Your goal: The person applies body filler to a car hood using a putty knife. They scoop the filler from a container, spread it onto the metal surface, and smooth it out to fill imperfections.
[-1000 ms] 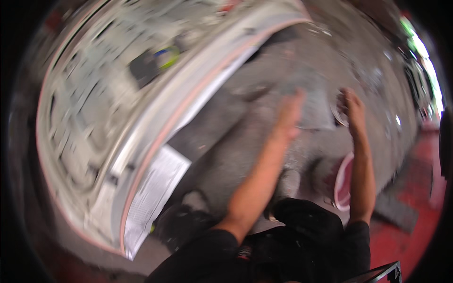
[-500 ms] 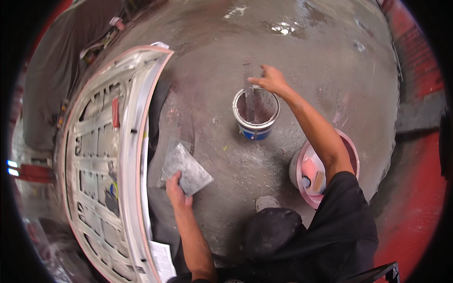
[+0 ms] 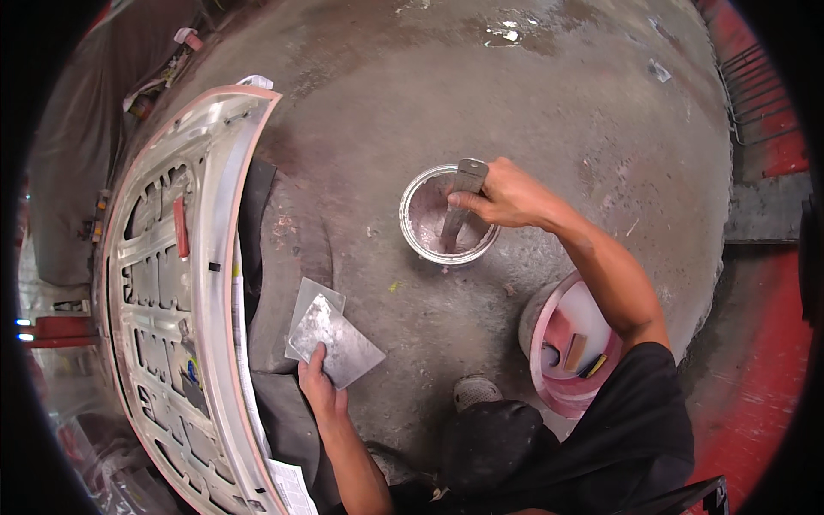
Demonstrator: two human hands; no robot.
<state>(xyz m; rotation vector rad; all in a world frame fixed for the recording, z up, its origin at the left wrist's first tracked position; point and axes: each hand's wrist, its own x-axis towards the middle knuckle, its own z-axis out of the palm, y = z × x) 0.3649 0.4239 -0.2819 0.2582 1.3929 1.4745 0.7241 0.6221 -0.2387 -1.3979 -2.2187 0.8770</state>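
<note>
Right hand (image 3: 508, 196) grips a flat strip (image 3: 469, 175) inside the can (image 3: 404, 213), seemingly scooping, so a level lift toward plates (image 3: 345, 345) pinched in the left hand (image 3: 319, 382) looks needed next.

Looks like a vehicle body workshop, judging by the long, curved metal panel (image 3: 202, 292) with cut-outs in its inner frame, much like a car bonnet, and the printed paper (image 3: 292, 485) along its edge. Points the same way with an open tin (image 3: 425, 206) of pasty, pinkish-grey material, a flat metal strip (image 3: 469, 176) dipped into it, thin smeared plates (image 3: 339, 343) and a pink-stained tub (image 3: 538, 343). Has a rough, stained concrete floor (image 3: 601, 120) with a wet-looking patch (image 3: 512, 36), dark draped sheeting (image 3: 86, 154) at the left and red surfaces (image 3: 755, 369) at the right.
</note>
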